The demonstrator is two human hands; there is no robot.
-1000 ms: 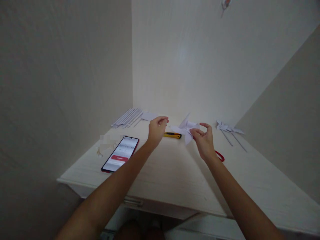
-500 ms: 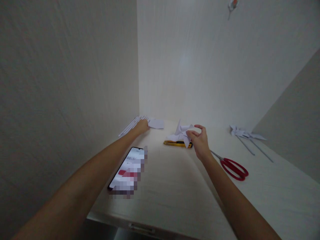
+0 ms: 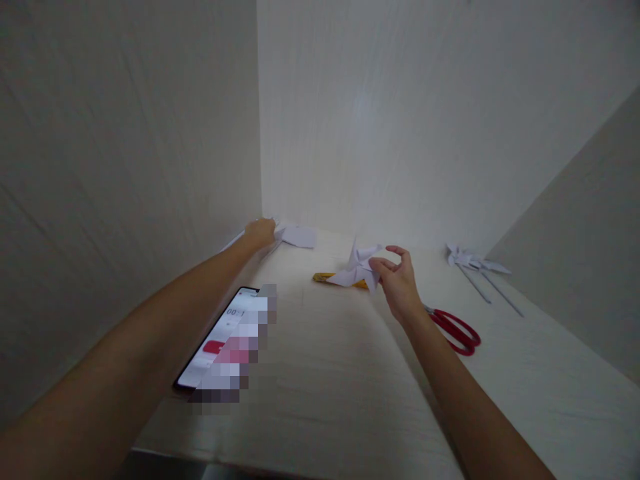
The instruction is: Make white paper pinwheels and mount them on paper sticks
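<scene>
Open tabletop (image 3: pixel 320 380) separates the phone (image 3: pixel 223 337) from the right forearm (image 3: pixel 463 390).

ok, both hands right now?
Left hand: over the paper sticks at the back left; grip hidden, can't tell if it holds one.
Right hand: closed, pinching the white paper pinwheel.

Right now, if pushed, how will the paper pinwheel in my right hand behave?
The paper pinwheel is probably light, being thin paper; its free blades likely bend easily, and their splayed shape makes rolling unlikely.
</scene>
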